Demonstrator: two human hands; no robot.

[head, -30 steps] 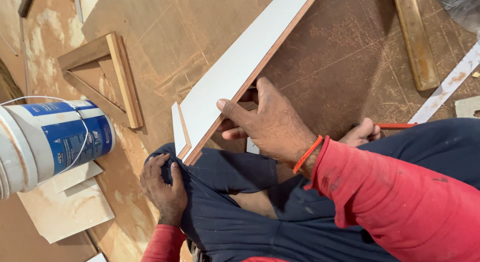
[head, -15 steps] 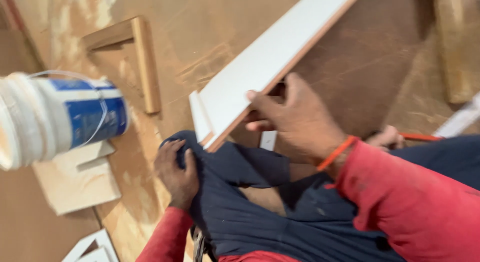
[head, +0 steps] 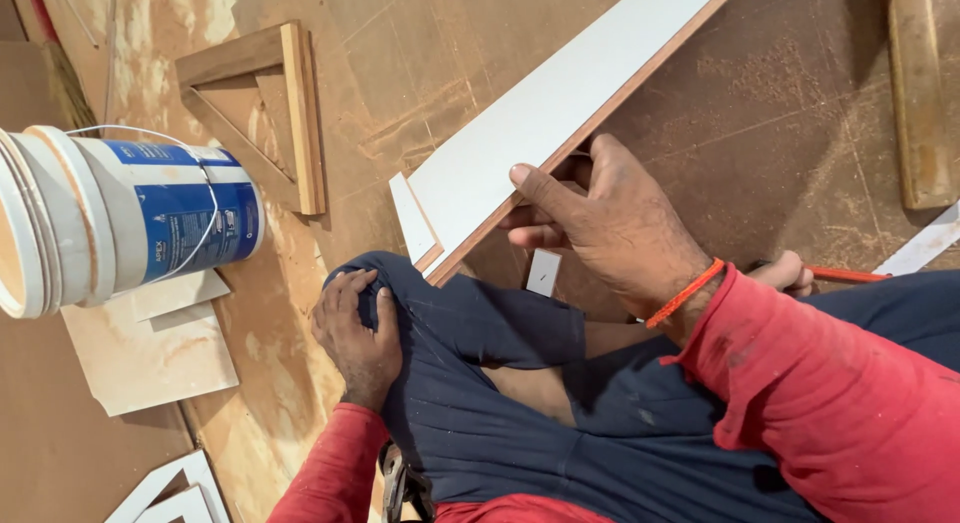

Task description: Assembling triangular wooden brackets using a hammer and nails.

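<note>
Right hand (head: 610, 223): fingers curled over brown edge of long white laminated board strip (head: 560, 113), thumb on top; strip lies diagonal on brown hardboard floor (head: 780, 113), near end by knee.

Left hand (head: 355, 333): closed loosely on dark blue trouser knee (head: 450, 323), holds no tool.

Risk, my judgement: grip at 1 edge only, strip can pivot or slide on dusty floor; raw edge can scrape fingers.

Count: 1 strip, 1 white-blue plastic bucket (head: 120, 218), 1 wooden triangle frame (head: 265, 113), 1 small white offcut (head: 543, 271).

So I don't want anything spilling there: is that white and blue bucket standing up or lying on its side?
Lying on its side: the bucket has its open mouth facing left and its wire handle draped across the wall.
</note>
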